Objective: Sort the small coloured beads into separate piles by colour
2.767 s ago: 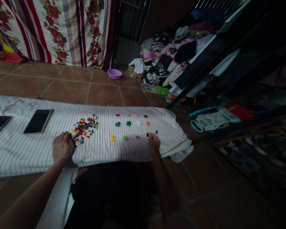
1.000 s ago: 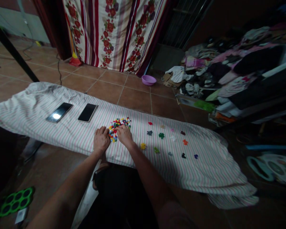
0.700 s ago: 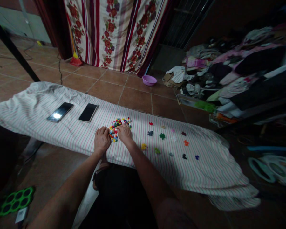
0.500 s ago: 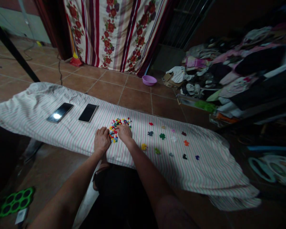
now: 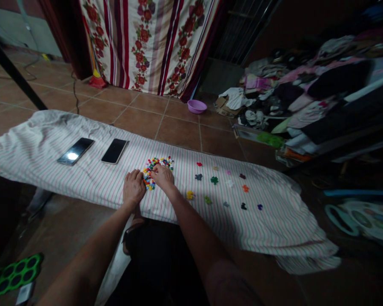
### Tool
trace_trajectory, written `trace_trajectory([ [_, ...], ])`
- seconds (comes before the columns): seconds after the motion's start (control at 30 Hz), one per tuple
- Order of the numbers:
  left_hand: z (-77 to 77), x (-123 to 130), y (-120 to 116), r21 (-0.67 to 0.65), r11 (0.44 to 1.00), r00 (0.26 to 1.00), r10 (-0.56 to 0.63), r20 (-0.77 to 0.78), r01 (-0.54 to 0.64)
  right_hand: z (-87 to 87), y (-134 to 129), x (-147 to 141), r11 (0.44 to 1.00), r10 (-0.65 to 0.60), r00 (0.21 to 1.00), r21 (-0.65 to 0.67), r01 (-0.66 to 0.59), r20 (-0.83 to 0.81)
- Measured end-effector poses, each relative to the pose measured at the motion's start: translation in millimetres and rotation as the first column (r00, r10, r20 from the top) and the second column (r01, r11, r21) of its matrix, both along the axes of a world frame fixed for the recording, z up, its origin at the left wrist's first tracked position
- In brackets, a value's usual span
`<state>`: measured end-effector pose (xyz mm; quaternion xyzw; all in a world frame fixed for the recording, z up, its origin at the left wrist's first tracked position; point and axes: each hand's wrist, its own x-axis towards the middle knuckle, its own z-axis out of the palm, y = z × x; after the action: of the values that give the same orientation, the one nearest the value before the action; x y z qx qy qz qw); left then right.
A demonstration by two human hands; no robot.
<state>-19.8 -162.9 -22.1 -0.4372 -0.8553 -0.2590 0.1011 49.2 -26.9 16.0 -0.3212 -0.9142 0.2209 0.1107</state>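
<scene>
A pile of small colourful plastic pieces [image 5: 150, 183] lies on a striped cloth [image 5: 92, 178] in front of me. My left hand [image 5: 134, 187] rests at the pile's left edge, palm down, its fingers loosely bent on the cloth. Over the middle of the pile, my right hand [image 5: 163, 176] has its thumb and fingertips drawn together among the pieces; whatever is between them is too small to make out. To the right, little groups sorted by colour lie apart, among them a green group [image 5: 214, 180], a yellow group [image 5: 190, 194] and an orange group [image 5: 245, 188].
Two phones, one shiny phone [image 5: 75, 151] and one dark phone [image 5: 115, 151], lie left of the pile. Beyond the cloth, a purple basin [image 5: 197, 106] stands on the tiled floor. Heaped clothes [image 5: 287, 93] fill the right side. A flowered curtain [image 5: 147, 46] hangs behind.
The whole view has shifted slightly. Both hands stay at the pile, with the right fingers still among the pieces. The colour groups look unchanged.
</scene>
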Motion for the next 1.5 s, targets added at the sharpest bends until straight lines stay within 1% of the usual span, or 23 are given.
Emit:
trace_trajectory([
  [0.2,-0.7,-2,-1,0.022,1.0,1.0,0.004,-0.015,-0.004,-4.9,-4,9,0.996,0.025,0.992,-0.083,-0.036,-0.127],
  [0.27,-0.6,-3,-2,0.014,1.0,1.0,-0.008,-0.022,0.008,-4.5,-5,16,0.994,0.023,0.988,-0.106,-0.04,-0.15],
  [0.37,-0.9,-4,-3,0.011,1.0,0.999,-0.021,-0.027,0.021,-1.7,-4,31,0.994,0.005,0.984,-0.105,-0.024,-0.177],
  [0.53,-3.1,-7,-4,0.007,0.999,0.999,-0.036,-0.039,0.036,1.2,3,61,0.993,-0.087,0.981,-0.099,0.071,-0.174],
  [0.73,-3.2,-8,-5,-0.006,0.999,0.998,-0.032,-0.051,0.032,-7.6,17,99,0.978,-0.196,0.96,-0.117,0.175,-0.201],
  [0.83,-2.4,-8,-6,-0.016,0.999,0.998,-0.043,-0.048,0.043,-12.0,25,122,0.961,-0.27,0.936,-0.117,0.249,-0.226],
  [0.97,-1.6,-8,-6,-0.011,0.999,0.998,-0.042,-0.042,0.041,-15.2,35,156,0.938,-0.345,0.885,-0.099,0.331,-0.314],
  [1.1,-0.4,-6,-6,-0.013,0.999,0.998,-0.036,-0.046,0.035,-16.9,41,188,0.889,-0.45,0.807,-0.103,0.446,-0.384],
  [1.23,0.5,-7,-6,-0.009,0.999,0.999,-0.038,-0.034,0.037,-18.9,49,224,0.821,-0.541,0.721,-0.084,0.565,-0.434],
  [1.33,0.6,-8,-6,-0.015,0.999,0.999,-0.041,-0.025,0.041,-21.1,59,254,0.768,-0.592,0.677,-0.053,0.638,-0.438],
  [1.5,1.4,-8,-5,-0.005,0.999,0.999,-0.032,-0.012,0.032,-27.4,82,302,0.633,-0.712,0.578,-0.008,0.774,-0.398],
])
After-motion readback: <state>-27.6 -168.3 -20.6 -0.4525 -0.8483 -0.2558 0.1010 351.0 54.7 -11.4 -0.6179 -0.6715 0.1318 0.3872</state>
